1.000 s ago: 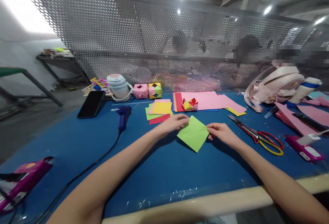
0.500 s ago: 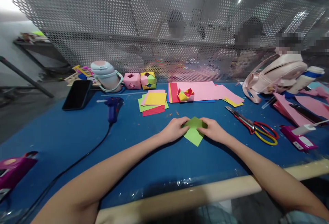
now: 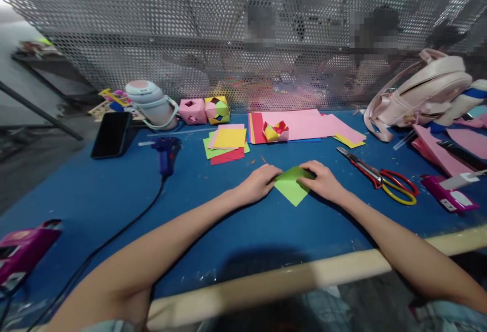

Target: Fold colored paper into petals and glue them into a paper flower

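Observation:
A green square of paper lies cornerwise in front of me, with a crease running across it. My left hand is closed at its left corner, fingers bent and partly hiding that edge. My right hand pinches the right corner between thumb and fingers. Beyond them sits a small folded paper piece in yellow, red and pink, on a stack of pink sheets. To the left of it is a pile of yellow, green and red paper squares.
Scissors and a box cutter lie at the right, near a magenta power strip. On the left are a blue glue gun, a phone, a bottle and folded paper cubes. A perforated metal screen stands behind.
My left hand has shifted from the paper's upper face to its left corner. The right hand still pinches its side, and the crease shows more clearly. The whole view has tilted slightly.

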A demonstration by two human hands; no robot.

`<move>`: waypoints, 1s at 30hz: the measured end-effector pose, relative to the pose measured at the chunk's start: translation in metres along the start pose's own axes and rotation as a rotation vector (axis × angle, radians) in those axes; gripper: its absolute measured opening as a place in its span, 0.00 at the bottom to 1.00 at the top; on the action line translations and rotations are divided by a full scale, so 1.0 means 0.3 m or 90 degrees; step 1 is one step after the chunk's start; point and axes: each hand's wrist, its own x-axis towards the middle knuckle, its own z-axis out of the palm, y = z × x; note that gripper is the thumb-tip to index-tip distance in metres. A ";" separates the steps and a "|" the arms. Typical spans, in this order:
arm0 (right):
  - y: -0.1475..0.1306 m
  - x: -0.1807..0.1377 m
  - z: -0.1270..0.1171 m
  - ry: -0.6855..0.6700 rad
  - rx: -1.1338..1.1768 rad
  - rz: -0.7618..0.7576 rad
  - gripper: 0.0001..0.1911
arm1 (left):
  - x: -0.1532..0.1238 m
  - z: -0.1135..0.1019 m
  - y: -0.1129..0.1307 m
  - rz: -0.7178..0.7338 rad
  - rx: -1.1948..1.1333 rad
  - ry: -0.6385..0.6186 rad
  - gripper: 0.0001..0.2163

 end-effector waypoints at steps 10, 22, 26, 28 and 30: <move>-0.008 -0.035 -0.041 -0.142 -0.134 -0.180 0.07 | -0.008 -0.036 -0.015 0.017 -0.024 -0.047 0.09; -0.058 -0.069 -0.044 -0.167 -0.300 -0.282 0.13 | -0.006 -0.065 -0.040 0.071 -0.061 -0.082 0.08; -0.067 -0.090 -0.031 -0.145 -0.292 -0.279 0.14 | -0.006 -0.073 -0.046 0.070 -0.063 -0.089 0.07; -0.070 -0.093 -0.025 -0.136 -0.288 -0.282 0.14 | -0.005 -0.076 -0.050 0.074 -0.066 -0.094 0.07; -0.071 -0.093 -0.024 -0.141 -0.285 -0.290 0.14 | -0.004 -0.077 -0.052 0.078 -0.069 -0.097 0.07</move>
